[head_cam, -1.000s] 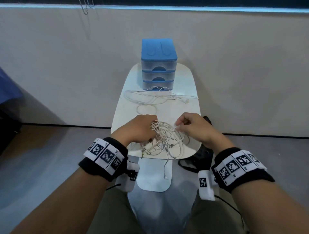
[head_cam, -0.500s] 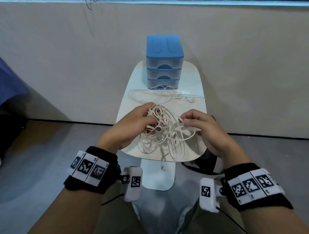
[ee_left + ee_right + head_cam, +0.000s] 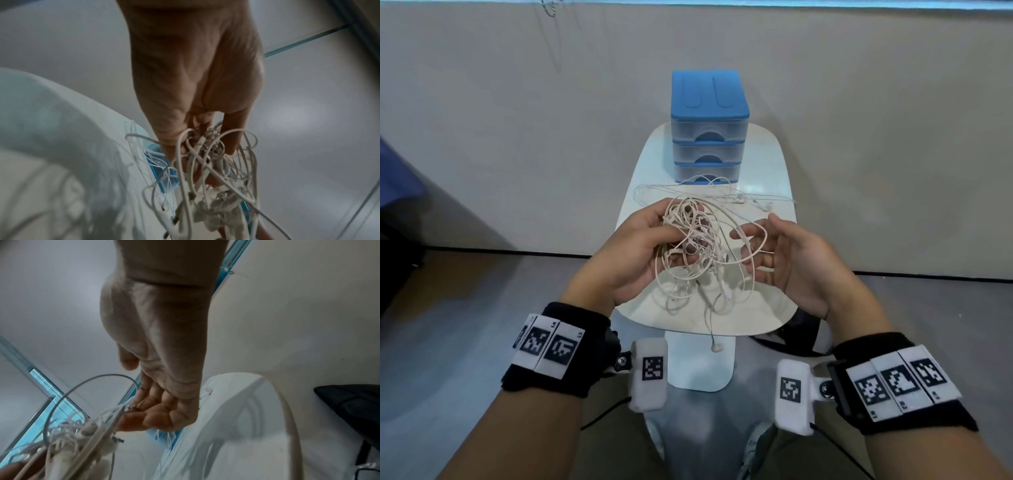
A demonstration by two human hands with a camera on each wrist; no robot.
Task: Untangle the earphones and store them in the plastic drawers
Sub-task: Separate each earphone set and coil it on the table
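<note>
A tangle of pale earphone cables [image 3: 698,250] hangs above the near half of the white table [image 3: 774,164]. My left hand [image 3: 674,245] grips its knotted middle with thumb and curled fingers; the left wrist view shows the tangle [image 3: 216,162] bunched at those fingers. One earbud [image 3: 717,347] dangles below the table edge. My right hand [image 3: 751,248] is beside the tangle, palm turned in, fingers relaxed, a cable loop lying across them. A separate earphone [image 3: 722,193] lies spread in front of the blue-topped plastic drawers [image 3: 709,126], whose three drawers are all pushed in.
The small table stands against a beige wall, with its white base [image 3: 702,370] on the grey floor between my knees. A black bag [image 3: 794,337] sits on the floor under the table's right side. A dark blue object [image 3: 397,178] is at far left.
Both hands have raised the tangle off the table. My left hand now holds it higher, and my right hand has let go of its pinch and turned palm inward.
</note>
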